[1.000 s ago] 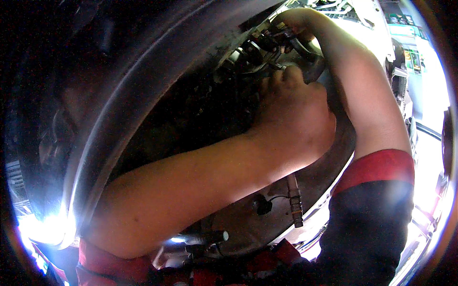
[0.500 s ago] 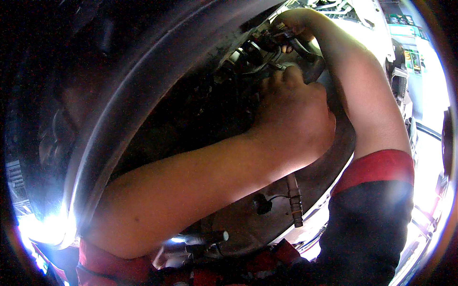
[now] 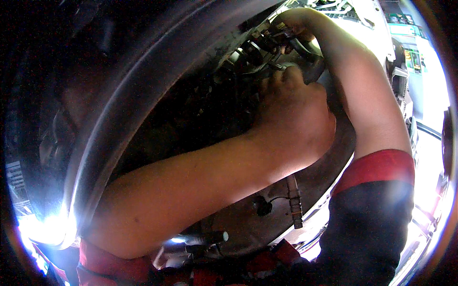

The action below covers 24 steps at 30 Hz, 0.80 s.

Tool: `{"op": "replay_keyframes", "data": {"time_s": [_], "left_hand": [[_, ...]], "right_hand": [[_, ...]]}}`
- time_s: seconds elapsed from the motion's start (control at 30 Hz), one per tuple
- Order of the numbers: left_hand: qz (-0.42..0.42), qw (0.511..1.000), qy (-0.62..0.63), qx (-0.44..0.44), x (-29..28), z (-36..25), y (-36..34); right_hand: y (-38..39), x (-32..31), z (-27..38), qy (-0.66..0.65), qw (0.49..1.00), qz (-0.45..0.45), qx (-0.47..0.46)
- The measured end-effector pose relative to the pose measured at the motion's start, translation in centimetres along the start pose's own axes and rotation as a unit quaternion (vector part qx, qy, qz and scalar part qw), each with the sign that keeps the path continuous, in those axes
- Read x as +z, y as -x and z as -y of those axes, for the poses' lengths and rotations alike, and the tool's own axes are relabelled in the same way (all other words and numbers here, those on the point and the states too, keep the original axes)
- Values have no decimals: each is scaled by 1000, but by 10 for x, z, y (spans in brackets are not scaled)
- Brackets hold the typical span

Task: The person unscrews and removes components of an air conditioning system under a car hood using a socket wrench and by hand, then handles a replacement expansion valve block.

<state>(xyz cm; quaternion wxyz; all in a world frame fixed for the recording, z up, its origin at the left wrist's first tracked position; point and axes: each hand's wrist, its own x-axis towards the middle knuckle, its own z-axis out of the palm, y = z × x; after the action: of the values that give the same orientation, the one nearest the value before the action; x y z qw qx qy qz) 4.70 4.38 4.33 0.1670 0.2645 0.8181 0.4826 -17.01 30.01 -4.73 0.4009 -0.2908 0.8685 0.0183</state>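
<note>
My left hand (image 3: 298, 109) comes in from the lower left, its back turned up and its fingers curled. Whatever those fingers hold is hidden behind the knuckles. Just beyond them lie a grey rounded part and a thin metal piece (image 3: 275, 66). At the top, my right hand (image 3: 296, 23) reaches over from the right and bends round dark fittings (image 3: 272, 40). Its fingers are closed there, mostly in shadow, and I cannot make out what they grip. A black curved hose (image 3: 305, 53) runs beneath the right hand, between both hands.
A broad dark curved panel edge (image 3: 129, 100) sweeps along the left. Below my left wrist hangs a ribbed metal tube (image 3: 295, 205), beside a small black connector (image 3: 262, 205). A dark cylindrical tool or lamp (image 3: 210, 237) lies low down. Bright light (image 3: 47, 229) glares at lower left.
</note>
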Motion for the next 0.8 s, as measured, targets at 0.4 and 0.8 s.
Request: {"op": "replay_keyframes", "data": {"time_s": [0.4,0.8], "left_hand": [[6,1000,-2,-1,-3,0,-2],[7,1000,0,-13,-5,0,1]], "right_hand": [[-5,2,7,-199,978,4,62],[-10,9,12,-389,913,10,119]]}}
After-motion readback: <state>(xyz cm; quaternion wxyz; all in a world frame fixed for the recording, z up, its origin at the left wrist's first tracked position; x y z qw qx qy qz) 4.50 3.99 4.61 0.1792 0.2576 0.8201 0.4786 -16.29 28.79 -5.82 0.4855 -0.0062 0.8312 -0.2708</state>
